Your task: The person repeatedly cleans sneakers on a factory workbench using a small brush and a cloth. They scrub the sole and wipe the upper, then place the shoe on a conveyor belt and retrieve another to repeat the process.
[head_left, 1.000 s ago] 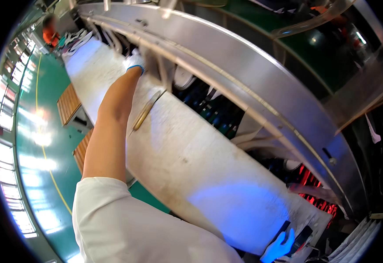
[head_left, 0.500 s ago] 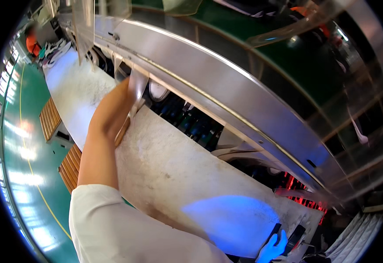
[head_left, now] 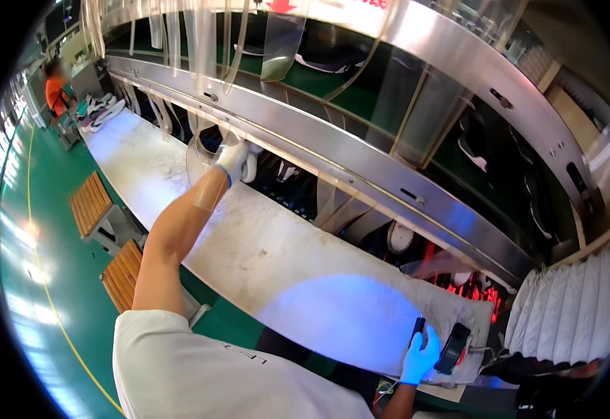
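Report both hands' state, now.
Left hand: by a white shoe part; open or closed cannot be told.
Right hand: closed around a slim black object.

Slim black bar (head_left: 417, 327) juts from gripping right hand (head_left: 421, 357); white rounded piece (head_left: 250, 167) sits just beside left hand (head_left: 232, 153).

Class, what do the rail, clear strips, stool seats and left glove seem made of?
Rail: metal, probably steel; grey satin sheen.
Clear strips: likely glossy plastic; background shows through.
Stool seats: apparently smooth wood or bamboo; brown slats.
Left glove: perhaps matte knit, given its blue cuff; weave unresolved.
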`<action>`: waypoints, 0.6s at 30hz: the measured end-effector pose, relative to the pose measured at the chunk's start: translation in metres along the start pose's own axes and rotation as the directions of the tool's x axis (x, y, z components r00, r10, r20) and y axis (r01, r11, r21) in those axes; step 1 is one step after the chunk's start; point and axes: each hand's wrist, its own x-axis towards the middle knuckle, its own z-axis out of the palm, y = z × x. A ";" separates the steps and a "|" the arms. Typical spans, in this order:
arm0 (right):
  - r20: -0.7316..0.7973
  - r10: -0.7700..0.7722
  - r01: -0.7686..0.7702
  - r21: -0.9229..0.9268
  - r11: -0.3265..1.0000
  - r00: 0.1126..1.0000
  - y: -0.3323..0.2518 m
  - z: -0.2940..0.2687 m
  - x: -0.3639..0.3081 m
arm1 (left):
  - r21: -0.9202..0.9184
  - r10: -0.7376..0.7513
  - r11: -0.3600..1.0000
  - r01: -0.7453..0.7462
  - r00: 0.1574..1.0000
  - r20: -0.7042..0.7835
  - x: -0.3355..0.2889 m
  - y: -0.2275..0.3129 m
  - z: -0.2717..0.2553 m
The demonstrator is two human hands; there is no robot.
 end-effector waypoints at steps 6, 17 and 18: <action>0.014 0.000 -0.001 0.107 0.994 1.000 0.002 0.003 0.004 | -0.667 -0.250 0.461 0.585 0.807 0.535 -0.242 0.057 0.027; 0.089 0.080 -0.115 0.528 0.842 0.993 0.016 0.002 0.003 | -0.563 -0.372 0.367 0.741 0.672 0.641 -0.463 0.048 0.153; 0.101 0.083 -0.124 0.523 0.844 0.991 0.014 0.000 0.003 | -0.546 -0.397 0.488 0.681 0.730 0.557 -0.474 0.055 0.143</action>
